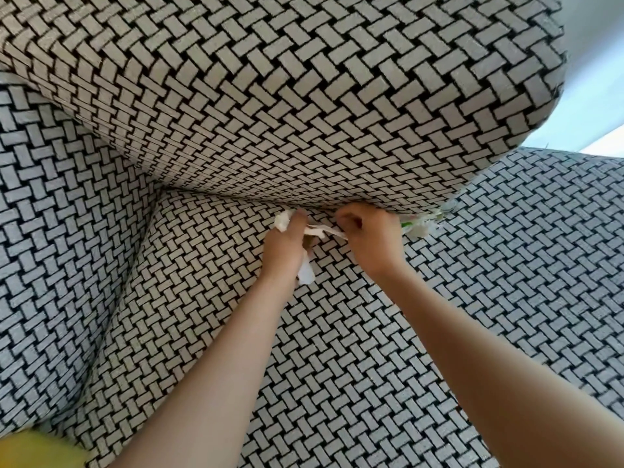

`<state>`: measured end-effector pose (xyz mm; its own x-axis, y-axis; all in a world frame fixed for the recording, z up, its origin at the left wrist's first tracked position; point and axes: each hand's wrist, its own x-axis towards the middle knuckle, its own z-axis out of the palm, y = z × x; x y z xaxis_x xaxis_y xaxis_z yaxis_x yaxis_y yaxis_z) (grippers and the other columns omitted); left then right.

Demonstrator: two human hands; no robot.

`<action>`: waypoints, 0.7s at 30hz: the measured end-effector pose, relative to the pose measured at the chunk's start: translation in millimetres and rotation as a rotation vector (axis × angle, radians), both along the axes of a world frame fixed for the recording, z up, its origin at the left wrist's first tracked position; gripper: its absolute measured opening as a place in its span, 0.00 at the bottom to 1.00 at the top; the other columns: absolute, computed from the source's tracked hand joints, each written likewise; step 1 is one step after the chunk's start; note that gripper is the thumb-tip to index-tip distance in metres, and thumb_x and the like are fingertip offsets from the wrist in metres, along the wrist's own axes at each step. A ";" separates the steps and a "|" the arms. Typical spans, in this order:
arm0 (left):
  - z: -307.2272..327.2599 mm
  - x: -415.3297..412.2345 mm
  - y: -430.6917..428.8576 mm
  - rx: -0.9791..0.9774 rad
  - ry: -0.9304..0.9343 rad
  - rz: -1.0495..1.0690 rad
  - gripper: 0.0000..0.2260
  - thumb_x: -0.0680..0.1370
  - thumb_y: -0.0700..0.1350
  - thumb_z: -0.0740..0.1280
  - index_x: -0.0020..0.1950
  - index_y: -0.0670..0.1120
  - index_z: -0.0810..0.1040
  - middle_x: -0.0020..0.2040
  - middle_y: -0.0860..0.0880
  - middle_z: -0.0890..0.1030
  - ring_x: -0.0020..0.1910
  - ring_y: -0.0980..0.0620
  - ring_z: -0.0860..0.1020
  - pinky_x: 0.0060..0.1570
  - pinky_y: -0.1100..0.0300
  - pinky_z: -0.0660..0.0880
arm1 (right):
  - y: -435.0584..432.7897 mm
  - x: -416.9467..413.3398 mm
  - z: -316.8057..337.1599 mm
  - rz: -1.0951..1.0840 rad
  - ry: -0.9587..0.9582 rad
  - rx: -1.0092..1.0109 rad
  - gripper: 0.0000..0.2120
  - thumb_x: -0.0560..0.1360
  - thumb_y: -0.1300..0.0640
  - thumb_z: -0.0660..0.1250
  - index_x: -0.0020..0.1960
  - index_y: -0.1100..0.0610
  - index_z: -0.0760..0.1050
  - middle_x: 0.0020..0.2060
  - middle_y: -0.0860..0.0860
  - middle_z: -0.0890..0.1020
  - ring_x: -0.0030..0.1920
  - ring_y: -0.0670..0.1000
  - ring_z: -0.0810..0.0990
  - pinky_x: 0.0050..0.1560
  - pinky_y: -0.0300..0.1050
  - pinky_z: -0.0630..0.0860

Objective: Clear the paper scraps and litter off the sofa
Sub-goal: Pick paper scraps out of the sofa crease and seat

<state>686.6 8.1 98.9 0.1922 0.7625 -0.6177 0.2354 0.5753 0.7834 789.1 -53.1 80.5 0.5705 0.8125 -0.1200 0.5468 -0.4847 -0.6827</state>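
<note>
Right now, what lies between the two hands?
In the head view, a white paper strip runs from the left hand, which grips scraps, to the right hand pinching it, over the seat.

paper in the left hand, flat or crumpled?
Crumpled. The white paper bulges in wads above and below the left hand gripping it; the right hand pinches a twisted strip of it.

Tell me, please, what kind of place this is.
Most likely a home living room, though only the sofa shows. Its back cushion and seat, in basket-weave fabric, fill the view, and the left hand and right hand hold paper scraps at the crease.
</note>
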 end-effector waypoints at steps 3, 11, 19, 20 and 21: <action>4.8 11.1 -3.8 -0.191 -0.338 0.213 0.08 0.81 0.46 0.58 0.43 0.47 0.69 0.25 0.52 0.79 0.28 0.57 0.79 0.37 0.63 0.76 | -21.5 6.0 3.2 0.007 0.070 0.007 0.09 0.76 0.60 0.64 0.54 0.57 0.80 0.41 0.52 0.84 0.33 0.49 0.78 0.33 0.37 0.73; 14.0 29.2 -17.9 -0.239 -0.269 0.124 0.11 0.81 0.49 0.58 0.39 0.47 0.66 0.27 0.52 0.61 0.15 0.60 0.59 0.17 0.71 0.58 | -48.0 28.6 10.6 0.194 0.072 -0.085 0.11 0.77 0.62 0.61 0.55 0.56 0.80 0.44 0.50 0.84 0.32 0.41 0.74 0.33 0.34 0.71; 17.4 30.0 -27.3 0.415 0.466 -0.792 0.10 0.81 0.41 0.54 0.62 0.44 0.65 0.36 0.52 0.70 0.28 0.56 0.68 0.23 0.64 0.62 | -64.6 34.6 14.2 0.334 -0.221 -0.222 0.13 0.77 0.58 0.62 0.59 0.48 0.77 0.62 0.46 0.74 0.64 0.50 0.66 0.67 0.50 0.60; 17.0 28.9 -28.2 0.444 0.487 -0.904 0.11 0.81 0.39 0.55 0.63 0.45 0.65 0.38 0.52 0.71 0.29 0.56 0.70 0.23 0.65 0.63 | -65.8 36.3 14.7 0.335 -0.265 -0.263 0.15 0.76 0.56 0.63 0.61 0.45 0.75 0.65 0.46 0.70 0.67 0.50 0.62 0.68 0.51 0.55; 17.6 27.5 -29.8 0.469 0.512 -1.019 0.12 0.80 0.39 0.57 0.64 0.45 0.65 0.40 0.52 0.72 0.32 0.56 0.71 0.25 0.65 0.64 | -66.7 37.1 14.9 0.321 -0.286 -0.299 0.16 0.76 0.54 0.63 0.62 0.44 0.74 0.67 0.46 0.67 0.69 0.51 0.59 0.68 0.51 0.54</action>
